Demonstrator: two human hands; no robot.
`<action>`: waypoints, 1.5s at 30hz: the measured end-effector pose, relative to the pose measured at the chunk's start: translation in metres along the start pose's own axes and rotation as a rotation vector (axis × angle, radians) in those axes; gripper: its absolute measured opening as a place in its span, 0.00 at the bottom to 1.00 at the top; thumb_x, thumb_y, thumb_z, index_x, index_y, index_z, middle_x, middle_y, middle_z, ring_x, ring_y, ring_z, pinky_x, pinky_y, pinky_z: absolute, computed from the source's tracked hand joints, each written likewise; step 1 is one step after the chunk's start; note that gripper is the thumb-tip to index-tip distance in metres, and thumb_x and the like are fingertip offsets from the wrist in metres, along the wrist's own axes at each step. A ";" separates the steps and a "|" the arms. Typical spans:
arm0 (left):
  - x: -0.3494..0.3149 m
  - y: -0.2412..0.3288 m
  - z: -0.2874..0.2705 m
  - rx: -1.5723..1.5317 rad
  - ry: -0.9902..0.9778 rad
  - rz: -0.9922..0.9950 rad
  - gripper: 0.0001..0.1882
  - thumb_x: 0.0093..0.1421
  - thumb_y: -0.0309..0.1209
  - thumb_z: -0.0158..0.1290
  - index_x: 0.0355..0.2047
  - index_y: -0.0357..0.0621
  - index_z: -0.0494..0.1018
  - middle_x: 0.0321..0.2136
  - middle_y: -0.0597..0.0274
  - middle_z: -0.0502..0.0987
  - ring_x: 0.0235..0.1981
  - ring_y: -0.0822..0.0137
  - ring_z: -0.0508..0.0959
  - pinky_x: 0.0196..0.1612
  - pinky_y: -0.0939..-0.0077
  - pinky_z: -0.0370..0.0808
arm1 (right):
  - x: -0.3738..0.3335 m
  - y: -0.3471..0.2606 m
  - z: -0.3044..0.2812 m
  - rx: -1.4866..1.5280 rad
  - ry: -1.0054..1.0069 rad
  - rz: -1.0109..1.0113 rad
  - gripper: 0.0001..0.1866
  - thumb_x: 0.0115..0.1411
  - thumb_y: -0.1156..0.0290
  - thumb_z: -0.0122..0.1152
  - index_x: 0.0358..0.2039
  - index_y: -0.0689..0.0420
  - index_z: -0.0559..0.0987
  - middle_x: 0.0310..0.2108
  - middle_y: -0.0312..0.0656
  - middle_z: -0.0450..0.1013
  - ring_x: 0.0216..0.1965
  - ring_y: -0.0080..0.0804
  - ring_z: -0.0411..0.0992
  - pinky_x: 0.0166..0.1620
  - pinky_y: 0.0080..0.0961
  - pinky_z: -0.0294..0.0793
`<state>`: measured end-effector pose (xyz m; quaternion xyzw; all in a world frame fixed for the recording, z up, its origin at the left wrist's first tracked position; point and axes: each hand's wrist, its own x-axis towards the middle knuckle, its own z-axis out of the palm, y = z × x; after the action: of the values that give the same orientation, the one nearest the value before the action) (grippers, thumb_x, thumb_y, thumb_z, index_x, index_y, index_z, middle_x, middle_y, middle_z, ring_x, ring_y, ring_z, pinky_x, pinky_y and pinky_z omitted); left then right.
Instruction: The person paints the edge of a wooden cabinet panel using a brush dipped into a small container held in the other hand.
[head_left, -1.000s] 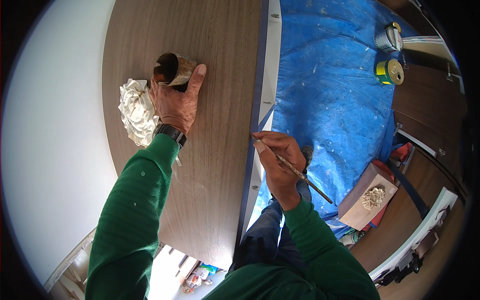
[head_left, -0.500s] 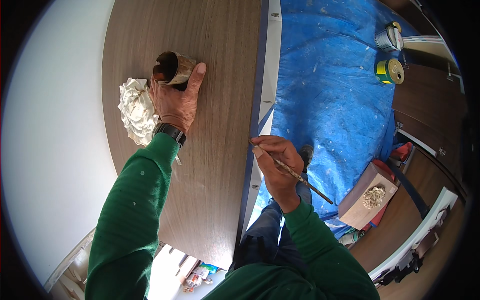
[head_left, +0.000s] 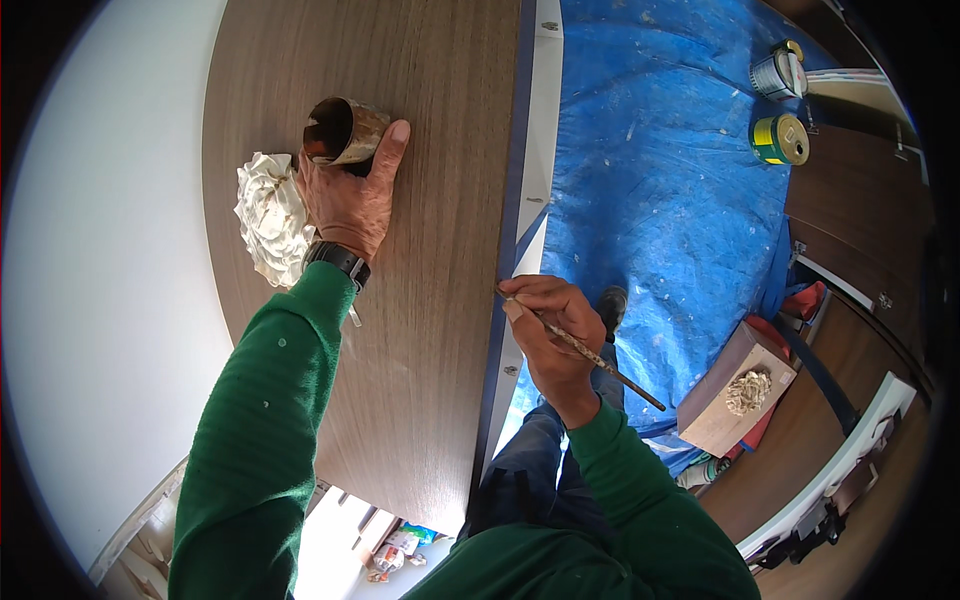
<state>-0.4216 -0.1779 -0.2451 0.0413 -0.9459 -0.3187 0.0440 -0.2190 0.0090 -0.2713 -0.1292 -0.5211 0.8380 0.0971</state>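
My left hand (head_left: 350,205) reaches over a wood-grain panel (head_left: 430,200) and is closed round a brown-stained cup (head_left: 372,132), its open mouth tilted toward the left. Beside that wrist lies a crumpled white cloth (head_left: 272,218). A black watch and the green sleeve cover the wrist and forearm. At the panel's right edge my right hand (head_left: 558,330) pinches a thin paintbrush (head_left: 615,374). Its dark handle end points down to the right, while the tip meets the panel's blue edge (head_left: 497,350); the bristles are mostly hidden by my fingers.
A blue plastic sheet (head_left: 660,180) covers the floor at right. Two paint cans, a grey one (head_left: 775,78) and a green-yellow one (head_left: 770,140), stand at its far side. A wooden box (head_left: 720,410) carries another crumpled cloth (head_left: 748,392). A white wall (head_left: 110,250) borders the left.
My right hand and the brush have shifted very slightly downward along the edge. The cup in my left hand sits a touch higher in the view.
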 end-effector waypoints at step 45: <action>0.001 0.000 0.000 -0.001 -0.003 -0.002 0.58 0.46 0.76 0.64 0.61 0.39 0.70 0.59 0.45 0.70 0.64 0.45 0.67 0.70 0.49 0.59 | -0.009 -0.005 -0.001 -0.013 -0.031 0.045 0.10 0.61 0.91 0.61 0.38 0.63 0.77 0.42 0.52 0.79 0.51 0.41 0.80 0.56 0.33 0.81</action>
<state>-0.4224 -0.1781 -0.2447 0.0419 -0.9457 -0.3194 0.0424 -0.2103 0.0092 -0.2656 -0.1285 -0.5248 0.8386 0.0693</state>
